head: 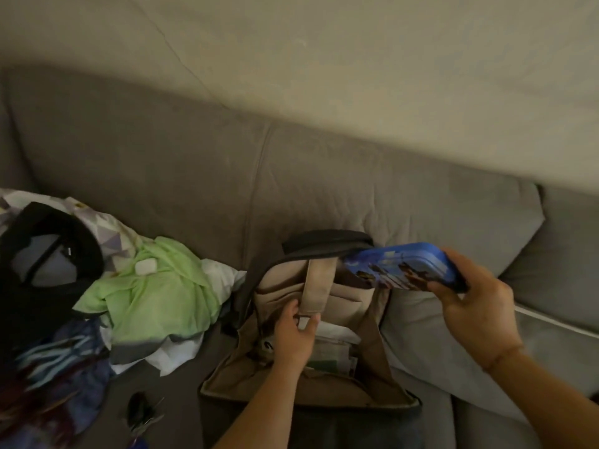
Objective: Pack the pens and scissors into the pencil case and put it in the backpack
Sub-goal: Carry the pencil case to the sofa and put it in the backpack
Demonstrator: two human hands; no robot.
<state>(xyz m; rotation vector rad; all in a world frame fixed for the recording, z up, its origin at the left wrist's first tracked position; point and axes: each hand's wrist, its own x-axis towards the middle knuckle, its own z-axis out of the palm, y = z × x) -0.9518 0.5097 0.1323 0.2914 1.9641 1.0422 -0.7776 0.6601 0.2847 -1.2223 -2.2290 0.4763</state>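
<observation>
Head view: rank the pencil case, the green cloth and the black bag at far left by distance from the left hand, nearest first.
Measured from the left hand, which grips the backpack strap:
1. Pencil case, blue, just up and right, held at the backpack's mouth by the right hand.
2. Green cloth, crumpled on the sofa to the left.
3. Black bag, farthest, at the left edge.

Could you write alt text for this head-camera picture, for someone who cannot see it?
A person's right hand slides a blue printed pencil case into an open beige-lined backpack on a grey sofa, while the left hand grips the backpack's inner strap. Crumpled green cloth lies left.
</observation>
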